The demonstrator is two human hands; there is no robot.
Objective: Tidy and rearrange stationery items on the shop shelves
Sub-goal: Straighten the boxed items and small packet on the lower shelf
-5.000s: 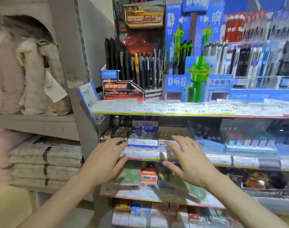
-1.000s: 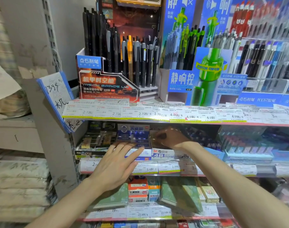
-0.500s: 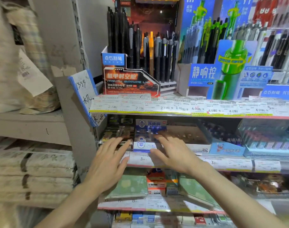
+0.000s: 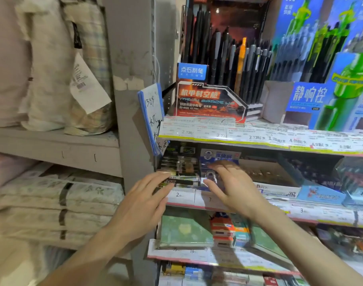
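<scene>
On the middle shelf (image 4: 300,211) a blue-and-white box (image 4: 220,157) stands between a dark box of small packs (image 4: 180,168) and an open brown cardboard box (image 4: 271,174). My left hand (image 4: 143,203) reaches toward the dark box with straight fingers, its fingertips at the box's front edge. My right hand (image 4: 234,186) is spread flat in front of the blue-and-white box and hides its lower half. Neither hand holds anything. The picture is blurred around the hands.
A red pen display (image 4: 209,100) with black pens and a green-and-blue pen display (image 4: 331,89) fill the upper shelf. A blue-edged handwritten sign (image 4: 152,112) sticks out at the shelf's left end. Notebooks (image 4: 184,230) lie below. Folded fabric bundles (image 4: 58,205) fill the grey rack at left.
The view has swung to the left. My right hand has slid left, from the brown box onto the blue-and-white box. My left hand has shifted a little toward the dark box.
</scene>
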